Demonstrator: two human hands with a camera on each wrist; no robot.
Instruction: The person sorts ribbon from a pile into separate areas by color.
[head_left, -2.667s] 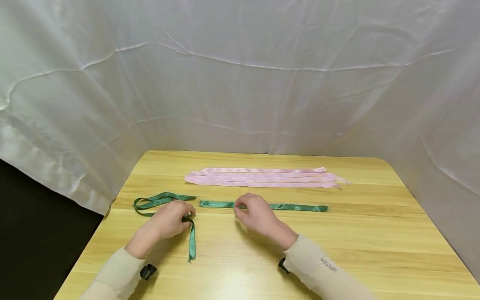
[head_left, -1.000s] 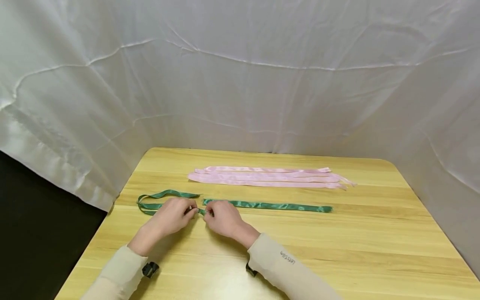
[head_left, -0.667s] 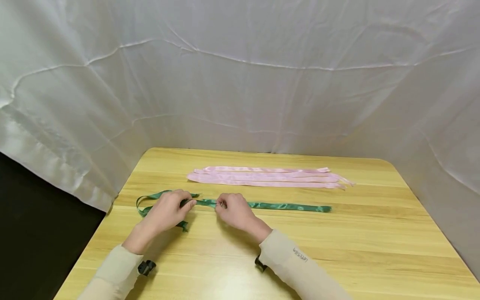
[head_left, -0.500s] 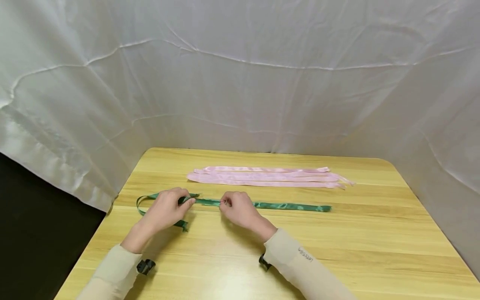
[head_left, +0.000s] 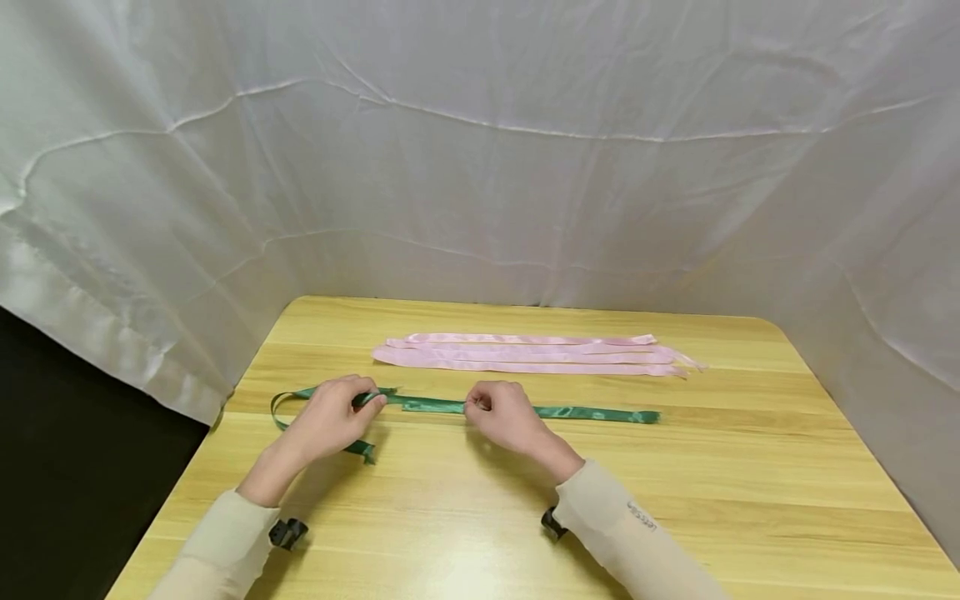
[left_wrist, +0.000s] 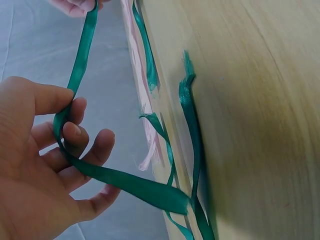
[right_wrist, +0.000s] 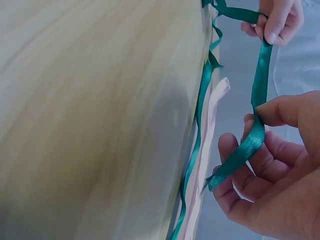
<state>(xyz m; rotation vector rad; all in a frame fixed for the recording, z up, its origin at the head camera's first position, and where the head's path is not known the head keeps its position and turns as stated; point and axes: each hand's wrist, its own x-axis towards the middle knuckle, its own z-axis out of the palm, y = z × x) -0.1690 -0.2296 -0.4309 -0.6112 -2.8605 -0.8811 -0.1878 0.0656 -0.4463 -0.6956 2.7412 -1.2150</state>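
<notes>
A green satin ribbon stretches between my two hands, raised off the table. My left hand pinches it between thumb and finger, and its slack crosses the fingers in the left wrist view. Near a frayed end, my right hand pinches the same ribbon, with a short tail lying over the curled fingers. Below and behind the right hand, another green ribbon lies straight along the table. More green ribbon loops on the table beyond the left hand, partly hidden by it; a frayed end pokes out nearer me.
Several pink ribbons lie side by side farther back on the wooden table. White cloth hangs behind the table and along its sides. A dark area shows off the left edge.
The hands came together at the ribbon about a second ago. Since then my right hand has slid rightward, drawing ribbon out from the left hand, which moved slightly back.
</notes>
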